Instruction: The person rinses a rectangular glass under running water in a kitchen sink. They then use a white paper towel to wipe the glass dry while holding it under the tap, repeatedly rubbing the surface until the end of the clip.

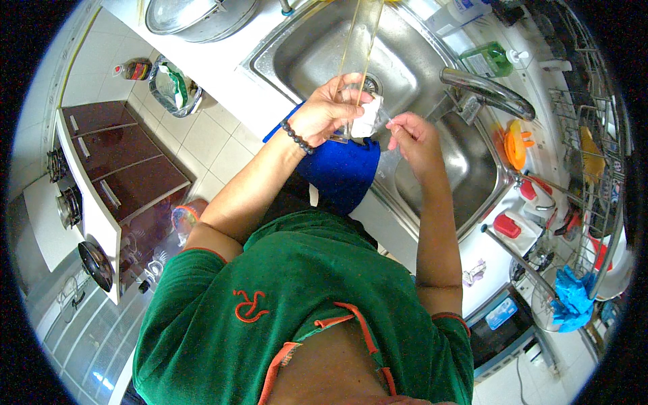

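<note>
We're standing over the steel sink (324, 57), and everything sits around it. The tap (487, 91) reaches in from the sink's right edge, with a green soap bottle (491, 59) behind it on the rim and a dish rack (594, 155) further right. A big metal pot (199, 17) rests off the sink's left corner. A blue cloth (341, 169) hangs over the sink's near edge.

Above the basin, our left hand (324, 115) is curled tight around the base of a tall clear container (358, 47), which stands up over the drain. Pressed against that container is a small white wrapper (368, 118). Our right hand (413, 138), just right of it, has thumb and fingers pinched together on a scrap of clear film (388, 123) peeling off the wrapper.
</note>
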A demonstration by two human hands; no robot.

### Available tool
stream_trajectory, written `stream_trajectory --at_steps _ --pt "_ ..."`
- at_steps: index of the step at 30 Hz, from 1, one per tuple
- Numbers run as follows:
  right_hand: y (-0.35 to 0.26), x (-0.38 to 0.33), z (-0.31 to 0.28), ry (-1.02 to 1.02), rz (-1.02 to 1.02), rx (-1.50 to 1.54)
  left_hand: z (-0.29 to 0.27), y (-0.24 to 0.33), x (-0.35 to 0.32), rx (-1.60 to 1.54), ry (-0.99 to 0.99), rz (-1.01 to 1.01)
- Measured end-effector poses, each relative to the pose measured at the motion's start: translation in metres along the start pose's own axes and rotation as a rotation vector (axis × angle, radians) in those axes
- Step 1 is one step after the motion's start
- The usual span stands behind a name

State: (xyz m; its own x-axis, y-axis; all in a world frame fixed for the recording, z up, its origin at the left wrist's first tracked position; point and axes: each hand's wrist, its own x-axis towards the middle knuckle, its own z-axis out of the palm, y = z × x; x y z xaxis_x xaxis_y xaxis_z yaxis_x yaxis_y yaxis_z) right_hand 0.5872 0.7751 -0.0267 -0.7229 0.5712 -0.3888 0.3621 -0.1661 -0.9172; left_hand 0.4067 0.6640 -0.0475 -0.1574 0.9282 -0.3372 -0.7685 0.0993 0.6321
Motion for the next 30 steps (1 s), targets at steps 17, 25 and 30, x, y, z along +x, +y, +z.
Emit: stream_trajectory --at_steps 17,25,30 --pt "-0.007 -0.016 0.020 0.033 0.125 0.250 -0.003 0.002 0.005 -0.128 0.012 0.028" --pt "0.010 0.000 0.049 0.139 0.122 0.741 0.000 -0.003 0.006 -0.106 0.073 0.101" --pt "0.011 -0.002 0.057 0.384 -0.291 0.181 -0.002 -0.011 0.010 -0.030 0.246 0.125"
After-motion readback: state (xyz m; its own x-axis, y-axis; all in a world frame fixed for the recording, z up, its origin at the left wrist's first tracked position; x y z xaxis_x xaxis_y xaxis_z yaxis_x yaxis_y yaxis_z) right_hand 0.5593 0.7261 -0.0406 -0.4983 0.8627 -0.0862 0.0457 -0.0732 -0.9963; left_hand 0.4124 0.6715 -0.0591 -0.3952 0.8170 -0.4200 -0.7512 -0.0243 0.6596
